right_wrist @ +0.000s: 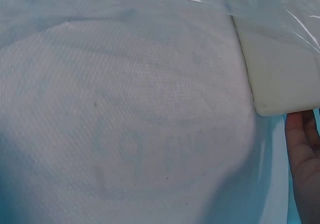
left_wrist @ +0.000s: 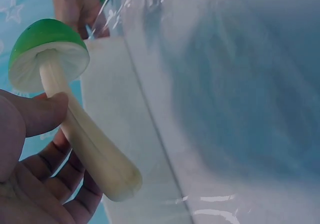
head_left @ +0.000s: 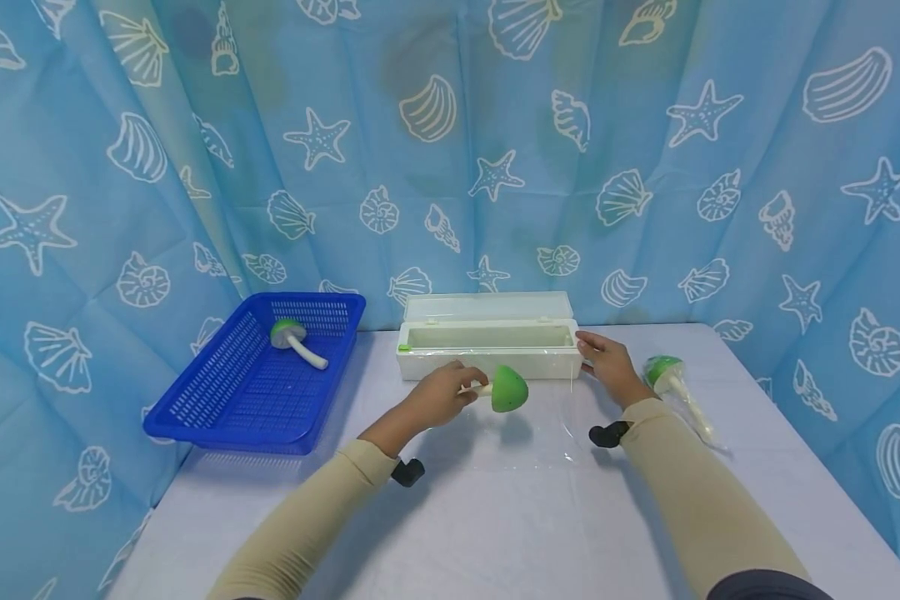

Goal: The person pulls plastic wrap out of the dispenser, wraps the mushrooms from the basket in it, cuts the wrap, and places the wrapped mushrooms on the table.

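Blue curtain (head_left: 450, 242) behind white table (head_left: 540, 533). Just at near side of white box (head_left: 536, 363): green-capped mushroom (head_left: 509, 390), pinched by stem (left_wrist: 95, 149) in left hand (head_left: 439, 397); right hand (head_left: 609, 367) loosely uncurled against box's right end. Probably light, smooth, slightly soft; best taken by mid-stem.

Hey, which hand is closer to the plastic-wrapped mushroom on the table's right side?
Right. The right hand is just left of the wrapped mushroom, at the right end of the white box; the left hand is farther left, holding another mushroom.
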`<state>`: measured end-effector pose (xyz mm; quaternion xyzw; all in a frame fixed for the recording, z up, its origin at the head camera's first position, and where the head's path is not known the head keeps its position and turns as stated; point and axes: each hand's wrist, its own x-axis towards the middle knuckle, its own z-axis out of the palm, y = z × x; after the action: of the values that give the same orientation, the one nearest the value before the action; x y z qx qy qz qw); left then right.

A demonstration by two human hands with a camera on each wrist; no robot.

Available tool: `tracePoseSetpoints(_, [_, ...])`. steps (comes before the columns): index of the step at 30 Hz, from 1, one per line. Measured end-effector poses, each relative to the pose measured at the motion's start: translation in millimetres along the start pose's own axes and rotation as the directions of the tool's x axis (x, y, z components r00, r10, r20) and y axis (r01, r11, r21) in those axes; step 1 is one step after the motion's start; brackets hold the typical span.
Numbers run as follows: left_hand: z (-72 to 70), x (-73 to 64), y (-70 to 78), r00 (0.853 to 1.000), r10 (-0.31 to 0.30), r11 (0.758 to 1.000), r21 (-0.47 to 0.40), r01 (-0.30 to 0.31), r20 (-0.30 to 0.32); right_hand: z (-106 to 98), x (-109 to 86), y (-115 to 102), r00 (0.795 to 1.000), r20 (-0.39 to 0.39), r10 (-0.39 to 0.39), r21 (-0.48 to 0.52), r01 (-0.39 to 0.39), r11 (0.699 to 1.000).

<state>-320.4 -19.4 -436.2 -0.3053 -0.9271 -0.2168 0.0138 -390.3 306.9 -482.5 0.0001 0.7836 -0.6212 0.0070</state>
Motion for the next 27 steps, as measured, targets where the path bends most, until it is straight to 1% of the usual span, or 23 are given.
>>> tracePoseSetpoints(6, [13.6, -0.7, 9.4, 0.998, -0.024, 1.000, 0.003, 0.024, 0.050, 0.5, 1.6, -3.9, 1.000, -0.007, 0.017, -0.011, -0.017, 1.000])
tracePoseSetpoints(9, [21.5, -1.4, 12.7, 0.998, -0.018, 0.999, 0.042, 0.016, 0.058, 0.7, 2.3, -4.6, 1.000, -0.016, 0.019, -0.011, -0.019, 1.000])
tracePoseSetpoints(12, [27.6, -1.4, 14.8, 0.999, -0.007, 0.995, 0.098, 0.002, 0.051, 0.1, 1.7, -3.3, 1.000, -0.021, 0.021, -0.019, -0.022, 1.000])
tracePoseSetpoints(16, [33.0, -0.3, 16.3, 0.999, -0.009, 0.991, 0.134, 0.004, 0.038, -0.4, 0.5, -1.4, 1.000, -0.019, 0.010, -0.022, -0.010, 1.000])
tracePoseSetpoints(19, [36.7, 1.0, 16.9, 0.999, -0.019, 0.990, 0.137, 0.014, 0.038, 0.3, -1.0, -0.7, 1.000, -0.021, 0.007, -0.019, -0.008, 1.000])
tracePoseSetpoints(24, [45.7, 1.0, 14.1, 0.996, -0.054, 0.987, 0.157, 0.041, 0.075, 2.6, -3.5, -0.3, 0.999, -0.034, 0.022, -0.009, -0.022, 1.000])
tracePoseSetpoints(27, [49.3, 0.2, 11.8, 0.994, -0.071, 0.984, 0.167, 0.056, 0.081, 4.0, -4.2, -0.2, 0.999, -0.039, 0.029, -0.006, -0.029, 1.000])
